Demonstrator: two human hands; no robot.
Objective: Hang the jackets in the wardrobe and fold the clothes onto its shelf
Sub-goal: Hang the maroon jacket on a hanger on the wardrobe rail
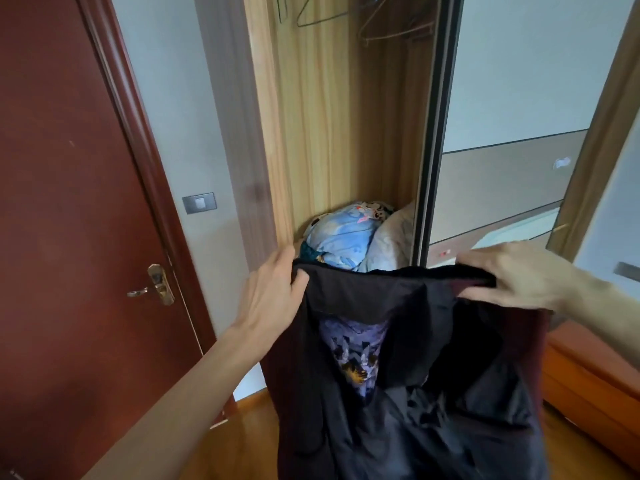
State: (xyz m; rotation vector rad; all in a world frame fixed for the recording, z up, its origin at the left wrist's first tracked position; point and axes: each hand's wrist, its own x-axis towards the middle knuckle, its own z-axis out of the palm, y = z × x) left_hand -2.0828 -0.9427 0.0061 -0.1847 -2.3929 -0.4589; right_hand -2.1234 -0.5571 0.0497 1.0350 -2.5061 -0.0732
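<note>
The 2 hands, left hand (273, 292) and right hand (516, 278), pinch the top edge of the dark, silky jacket (415, 358). It hangs straight down. Bare wire hangers (391, 29) wait high above in the wooden wardrobe (311, 116).

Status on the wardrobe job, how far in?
Early. Done: nothing hung; the hangers on the rail are bare. In hand: the dark jacket, held up by its top edge in front of the open wardrobe, left hand and right hand each with a grip. Left: hang it, then fold the bundled clothes inside.

Both hands, left (273, 296) and right (516, 275), hold a dark jacket (408, 393) before the wardrobe (332, 116).
</note>
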